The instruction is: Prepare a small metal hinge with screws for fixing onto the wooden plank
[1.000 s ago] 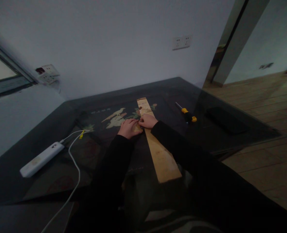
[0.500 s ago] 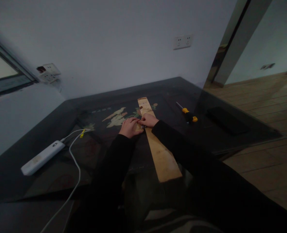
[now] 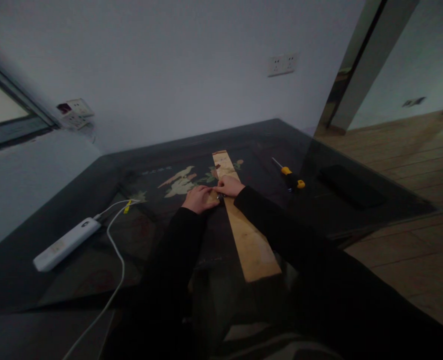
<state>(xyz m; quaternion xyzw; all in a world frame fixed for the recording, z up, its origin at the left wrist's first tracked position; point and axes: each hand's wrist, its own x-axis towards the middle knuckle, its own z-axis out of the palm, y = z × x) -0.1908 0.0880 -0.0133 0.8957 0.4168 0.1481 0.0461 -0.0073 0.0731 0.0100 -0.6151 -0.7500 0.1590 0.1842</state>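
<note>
Presently, in the head view, little differs from the frame half a second earlier: the left hand (image 3: 198, 199) sits marginally further left, while the right hand (image 3: 230, 185) and the wooden board (image 3: 252, 242) show no evident displacement. Against the first frame, a small metal part (image 3: 219, 197) is now exposed between the hands.

The left hand is closed about a small tan piece (image 3: 213, 196), set just beside the board's left edge. The right hand rests over the board, fingers bunched near the metal part; whether they grip it cannot be told.

The board lies flat on the desk (image 3: 266, 137), long and pale, with darker marks towards its far end. That end stops short of the desk's far edge. The near end points at the person; whether it overhangs cannot be determined in the shadow.

Bare desk top separates the board's far half from the screwdriver (image 3: 288, 173) on the right. A dark flat object (image 3: 352, 186) lies beyond it. Well to the left, a white power strip (image 3: 67, 245) and its cable (image 3: 121, 260) limit that side.
</note>
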